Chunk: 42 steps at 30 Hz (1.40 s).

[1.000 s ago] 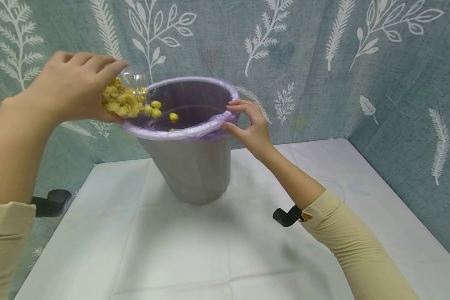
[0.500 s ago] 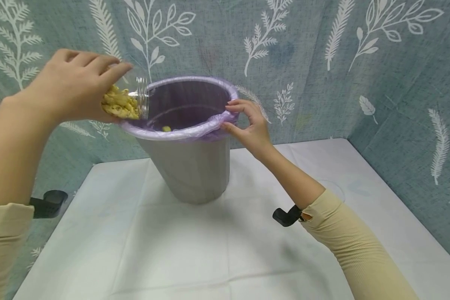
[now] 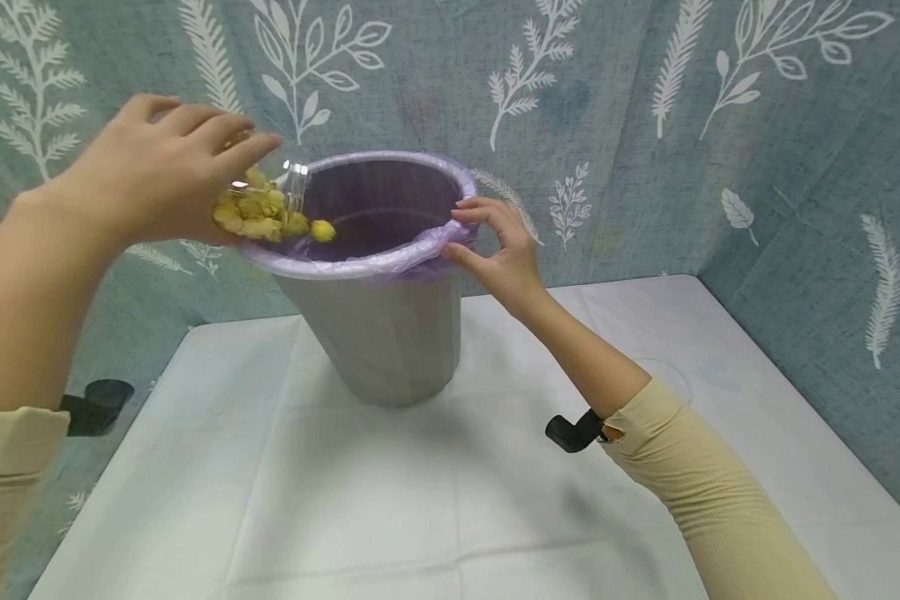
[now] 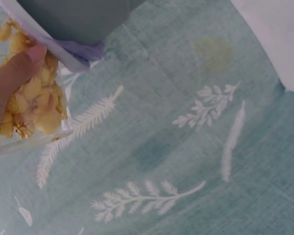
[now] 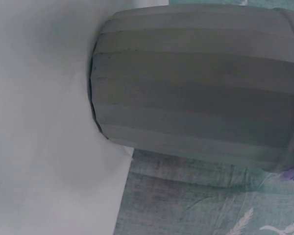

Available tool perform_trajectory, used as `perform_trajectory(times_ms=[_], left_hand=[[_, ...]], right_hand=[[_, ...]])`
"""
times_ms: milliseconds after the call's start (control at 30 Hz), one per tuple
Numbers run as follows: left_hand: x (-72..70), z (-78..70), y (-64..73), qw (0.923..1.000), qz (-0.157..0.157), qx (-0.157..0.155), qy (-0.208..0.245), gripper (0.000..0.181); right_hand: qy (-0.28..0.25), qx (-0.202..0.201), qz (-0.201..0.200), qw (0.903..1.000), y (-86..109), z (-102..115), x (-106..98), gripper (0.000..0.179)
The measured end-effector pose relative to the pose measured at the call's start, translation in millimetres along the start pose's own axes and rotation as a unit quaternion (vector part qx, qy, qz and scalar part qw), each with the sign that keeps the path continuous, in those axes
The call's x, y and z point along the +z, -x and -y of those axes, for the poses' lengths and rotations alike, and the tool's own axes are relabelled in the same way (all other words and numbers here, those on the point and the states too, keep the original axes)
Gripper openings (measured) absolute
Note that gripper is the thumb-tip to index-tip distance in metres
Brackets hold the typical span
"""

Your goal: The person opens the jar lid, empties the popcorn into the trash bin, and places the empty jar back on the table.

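Note:
My left hand grips a clear plastic jar, tipped on its side with its mouth over the near-left rim of a grey trash bin. Yellow popcorn-like pieces fill its lower side; one piece is just outside the mouth, above the bin. In the left wrist view the thumb lies across the jar wall in front of the pieces. A purple trash bag lines the bin and folds over its rim. On the right, my right hand pinches bag and rim between thumb and fingers.
The bin stands on a white-covered table near its back edge. Blue-green curtain fabric with white leaf prints hangs behind and at the sides. Black camera mounts are worn on both wrists.
My left hand has shifted slightly right with the jar. Pieces fell into the bin earlier; another now comes out of the mouth. The right hand stays at the rim.

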State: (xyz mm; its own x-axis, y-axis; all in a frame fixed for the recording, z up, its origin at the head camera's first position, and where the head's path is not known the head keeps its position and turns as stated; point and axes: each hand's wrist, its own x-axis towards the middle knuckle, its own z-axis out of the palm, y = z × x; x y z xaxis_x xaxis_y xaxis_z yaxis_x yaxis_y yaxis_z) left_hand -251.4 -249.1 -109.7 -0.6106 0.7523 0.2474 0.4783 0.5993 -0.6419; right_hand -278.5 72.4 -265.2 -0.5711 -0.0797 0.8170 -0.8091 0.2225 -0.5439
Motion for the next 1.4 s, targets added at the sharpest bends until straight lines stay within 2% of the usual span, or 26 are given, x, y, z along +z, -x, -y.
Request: perform_trajectory(times_ms=[233, 433, 533, 633, 767, 967, 1200, 1400], left_hand=[[-2.0, -0.4, -2.4, 0.9999, 0.004, 0.017, 0.002, 0.112], [-2.1, 0.5, -4.7, 0.9981, -0.033, 0.050, -0.009, 0.109], [-3.1, 1.2, -6.0, 0.9976, -0.031, 0.058, -0.023, 0.110], [-4.6, 1.1, -7.2, 0.9974, -0.009, 0.056, -0.044, 0.112], [-5.4, 1.1, -7.8, 0.9965, 0.006, 0.054, -0.064, 0.112], [-6.4, 1.3, -8.2, 0.9959, 0.012, 0.053, -0.072, 0.111], [-5.2, 1.2, -8.1, 0.9961, 0.002, 0.054, -0.069, 0.114], [-4.4, 0.1, -6.5, 0.9974, 0.018, 0.041, -0.056, 0.116]], right_hand=[[-0.005, -0.007, 0.000, 1.0000, 0.7, -8.6, 0.3, 0.039], [-0.007, 0.001, 0.001, 1.0000, 1.1, -7.4, 1.6, 0.041], [-0.006, -0.001, 0.002, 1.0000, 0.9, -6.9, 1.9, 0.040], [-0.002, -0.006, 0.001, 1.0000, 0.8, -7.5, 1.9, 0.038], [0.000, -0.015, -0.002, 0.9999, 0.5, -8.0, 1.5, 0.038], [-0.001, -0.017, -0.004, 0.9999, 0.0, -8.2, 1.2, 0.038], [-0.006, -0.005, -0.004, 1.0000, 0.7, -8.9, 1.0, 0.037], [-0.001, -0.008, -0.003, 1.0000, 1.4, -9.9, 0.8, 0.037]])
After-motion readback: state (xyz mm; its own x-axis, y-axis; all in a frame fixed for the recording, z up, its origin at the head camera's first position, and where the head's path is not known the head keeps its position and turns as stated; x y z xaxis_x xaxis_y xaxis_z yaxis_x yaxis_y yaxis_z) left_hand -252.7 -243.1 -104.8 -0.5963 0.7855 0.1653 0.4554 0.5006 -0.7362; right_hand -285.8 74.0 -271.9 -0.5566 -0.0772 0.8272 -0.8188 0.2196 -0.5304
